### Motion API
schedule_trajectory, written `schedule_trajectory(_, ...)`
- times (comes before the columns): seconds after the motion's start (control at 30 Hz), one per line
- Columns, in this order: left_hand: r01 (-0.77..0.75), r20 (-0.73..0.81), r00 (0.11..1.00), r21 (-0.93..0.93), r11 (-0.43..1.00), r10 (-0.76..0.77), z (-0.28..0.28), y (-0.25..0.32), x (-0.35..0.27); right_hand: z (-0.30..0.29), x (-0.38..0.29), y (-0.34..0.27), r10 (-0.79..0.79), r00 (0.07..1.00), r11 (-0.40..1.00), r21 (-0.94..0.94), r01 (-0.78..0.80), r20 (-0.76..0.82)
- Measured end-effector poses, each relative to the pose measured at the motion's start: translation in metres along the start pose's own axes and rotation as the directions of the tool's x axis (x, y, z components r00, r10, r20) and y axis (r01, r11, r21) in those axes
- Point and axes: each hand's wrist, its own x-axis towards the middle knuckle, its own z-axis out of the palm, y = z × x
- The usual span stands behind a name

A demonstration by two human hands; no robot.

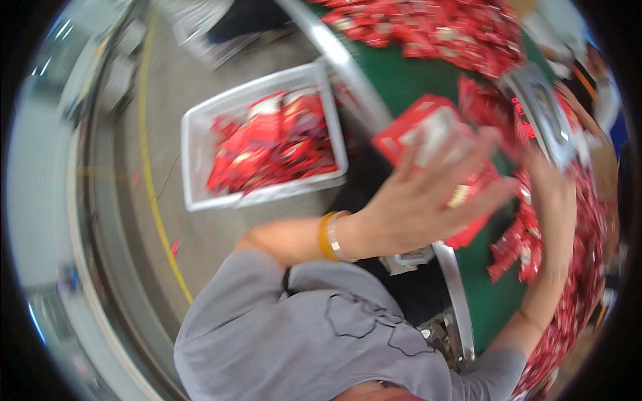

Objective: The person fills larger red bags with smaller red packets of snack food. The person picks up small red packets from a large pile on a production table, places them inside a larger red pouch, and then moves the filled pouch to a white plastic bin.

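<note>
My left hand [426, 200], with a yellow band and a pale bracelet at the wrist, is spread over a large red and white package [431, 125]. The fingers lie apart across its near face, blurred by motion. To the right, my right hand [546, 175] reaches toward a metal device with a red digital display [539, 110], likely a scale. Small red packets [481, 103] blur beside its fingertips; whether it grips any is unclear. More red packets [516, 245] lie on the green work surface [481, 295] just under my right forearm.
A white plastic crate [266, 198] of red packages stands left on the floor. Red packets are heaped at the far end [431, 25] and along the right side [587, 240]. A metal rail [331, 45] edges the surface. Another person's arm [582, 110] shows at the right.
</note>
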Motion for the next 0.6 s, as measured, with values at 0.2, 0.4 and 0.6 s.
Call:
schedule_trajectory(0.2, 0.126, 0.833, 0.548, 0.004, 0.992, -0.073, -0.117, -0.029, -0.030, 0.014, 0.011, -0.136, -0.613, 0.788, 0.686, 0.526, 0.503, 0.047)
schedule_trajectory(0.4, 0.256, 0.722, 0.619, 0.186, 0.949, -0.309, -0.203, -0.110, -0.108, 0.081, 0.019, -0.173, -0.499, 0.862, 0.658, 0.606, 0.447, -0.094)
schedule_trajectory(0.6, 0.367, 0.339, 0.640, 0.653, 0.663, -0.689, -0.218, -0.209, -0.132, 0.113, -0.024, -0.172, -0.348, 0.932, 0.675, 0.718, 0.172, 0.103)
